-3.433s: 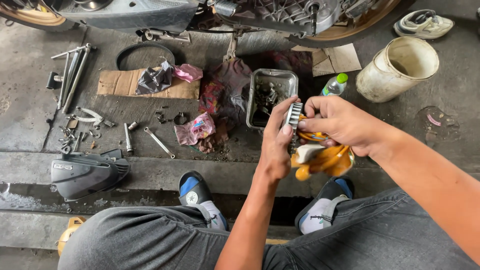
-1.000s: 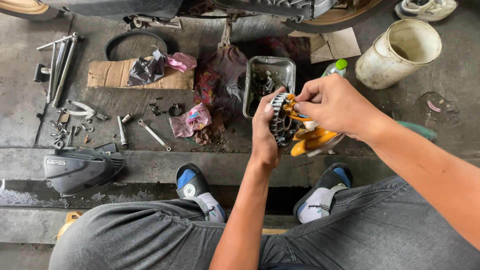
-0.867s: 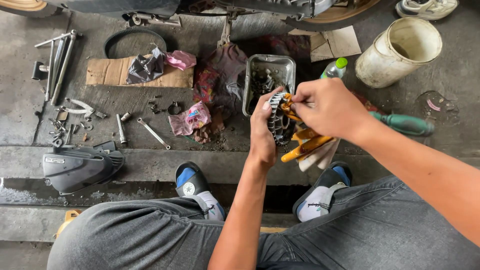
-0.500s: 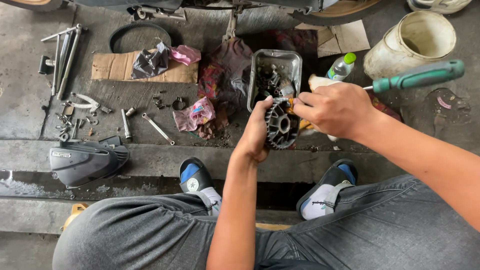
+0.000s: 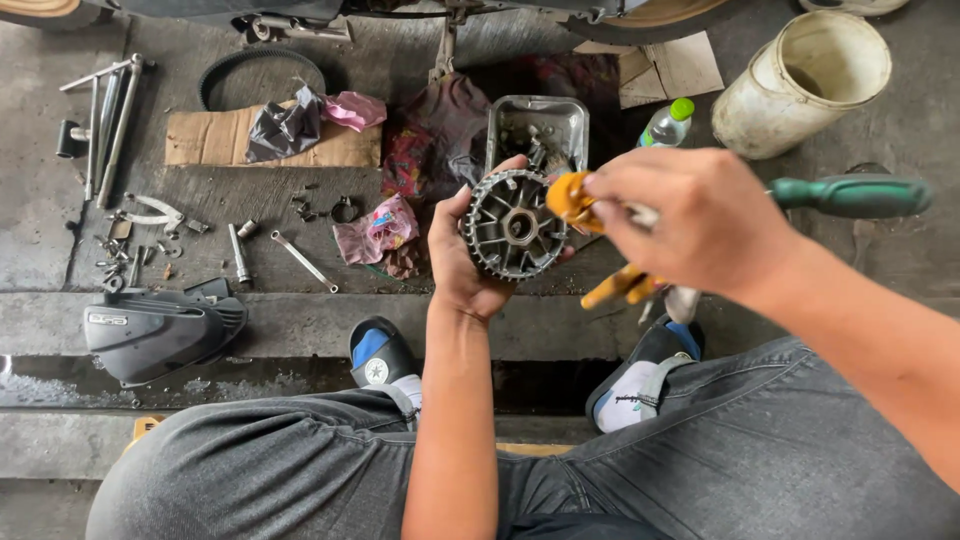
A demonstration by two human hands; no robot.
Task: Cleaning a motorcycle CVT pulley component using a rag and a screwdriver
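The round finned metal wheel, toothed around its rim, is held up over the concrete floor, its face turned up toward the person. The left hand is clamped on it from the left and below, thumb over the upper edge, fingers wrapped behind. Just right of the wheel, the right hand is closed on an orange cloth whose bunched end touches the wheel's right rim; loose orange ends hang below the hand. The same hand also grips a screwdriver with a green handle, which sticks out to the right.

Right behind the wheel lies a rectangular metal tray with small parts in it, and to the left of the wheel a heap of dark and pink rags. Farther right of the wheel stand a small bottle with a green cap and a dirty white bucket. Well to the left of the wheel are a flat piece of cardboard, a black rubber belt, long wrenches, scattered bolts and a dark plastic cover. Below the wheel, the person's shoes rest on a step.
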